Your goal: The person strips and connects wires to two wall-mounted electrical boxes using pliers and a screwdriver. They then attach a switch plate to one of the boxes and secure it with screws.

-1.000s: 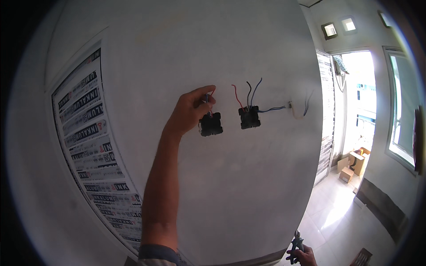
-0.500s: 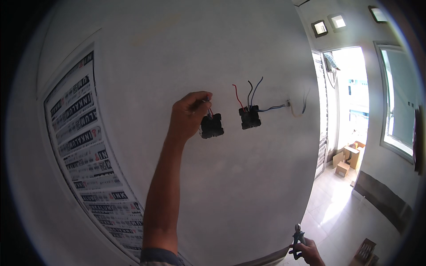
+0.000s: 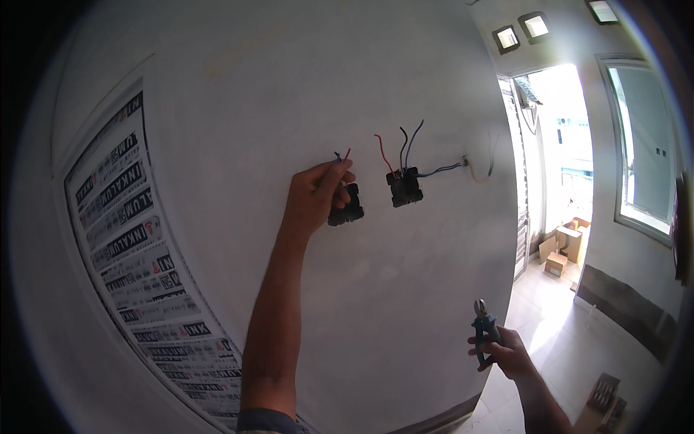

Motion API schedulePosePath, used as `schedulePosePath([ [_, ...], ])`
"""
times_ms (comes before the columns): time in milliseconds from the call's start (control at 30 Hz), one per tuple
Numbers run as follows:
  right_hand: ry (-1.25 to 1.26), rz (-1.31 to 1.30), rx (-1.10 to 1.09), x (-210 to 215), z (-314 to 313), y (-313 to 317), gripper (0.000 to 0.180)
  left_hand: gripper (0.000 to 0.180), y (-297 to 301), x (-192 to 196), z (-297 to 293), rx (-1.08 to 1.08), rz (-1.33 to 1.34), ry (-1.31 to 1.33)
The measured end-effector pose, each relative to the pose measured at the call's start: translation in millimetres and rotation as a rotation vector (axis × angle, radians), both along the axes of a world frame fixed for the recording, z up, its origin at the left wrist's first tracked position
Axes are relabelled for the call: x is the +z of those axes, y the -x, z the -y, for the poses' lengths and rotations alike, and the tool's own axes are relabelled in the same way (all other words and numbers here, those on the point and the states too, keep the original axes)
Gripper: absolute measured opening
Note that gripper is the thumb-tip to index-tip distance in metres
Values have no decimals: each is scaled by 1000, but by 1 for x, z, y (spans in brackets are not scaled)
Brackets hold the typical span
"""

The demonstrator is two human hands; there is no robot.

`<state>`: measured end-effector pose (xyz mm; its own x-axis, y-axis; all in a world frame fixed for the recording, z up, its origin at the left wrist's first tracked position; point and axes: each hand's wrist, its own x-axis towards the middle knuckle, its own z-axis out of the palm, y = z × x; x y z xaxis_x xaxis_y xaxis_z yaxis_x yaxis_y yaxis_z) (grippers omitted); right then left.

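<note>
My left hand (image 3: 319, 194) pinches a few electrical wires (image 3: 348, 154), whose red and dark ends stick up past the fingertips. They come from a black wall box (image 3: 348, 212) set in the white wall, partly hidden behind that hand. To its right is a second black wall box (image 3: 405, 189), from which red, black and blue wires (image 3: 409, 145) stand upward and a blue pair runs off to the right. Low on the right, away from the wall boxes, my right hand (image 3: 508, 352) grips pliers (image 3: 483, 331) with dark teal handles, jaws pointing up.
A panel covered with printed paper (image 3: 144, 242) stands at the left. More wires leave a small hole (image 3: 465, 161) near the wall's right edge. Beyond are a bright doorway, cardboard boxes (image 3: 556, 264), a window (image 3: 643, 145) and a box of items (image 3: 601, 394) on the tiled floor.
My right hand has risen with the pliers from the lower edge. The left hand has shifted slightly right and down along the wires, so their ends now show above the fingers.
</note>
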<state>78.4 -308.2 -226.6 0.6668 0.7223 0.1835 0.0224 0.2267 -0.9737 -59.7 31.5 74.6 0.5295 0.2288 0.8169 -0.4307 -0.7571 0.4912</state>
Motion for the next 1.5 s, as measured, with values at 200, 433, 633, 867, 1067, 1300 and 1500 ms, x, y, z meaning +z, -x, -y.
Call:
schedulePosePath([
  [200, 10, 94, -7, 36, -19, 4, 48, 41, -5, 6, -6, -6, -36, -4],
  [433, 114, 540, -209, 106, -46, 1, 46, 35, 7, 32, 5, 121, -116, -46],
  [633, -4, 1201, -424, 190, -86, 2, 40, 29, 8, 53, -22, 207, -8, -462],
  [867, 109, 1351, -508, 257, -133, 7, 40, 28, 7, 54, -21, 130, -90, -296],
  [1067, 122, 1439, -615, 269, -164, 13, 46, 27, 11, 53, -25, 90, -59, -338],
  [1300, 146, 1501, -637, 272, -172, 15, 47, 27, 8, 52, -28, 111, -29, -392],
  [1500, 129, 1606, -736, 274, -177, 14, 44, 27, 4, 53, -31, 68, -21, -406],
])
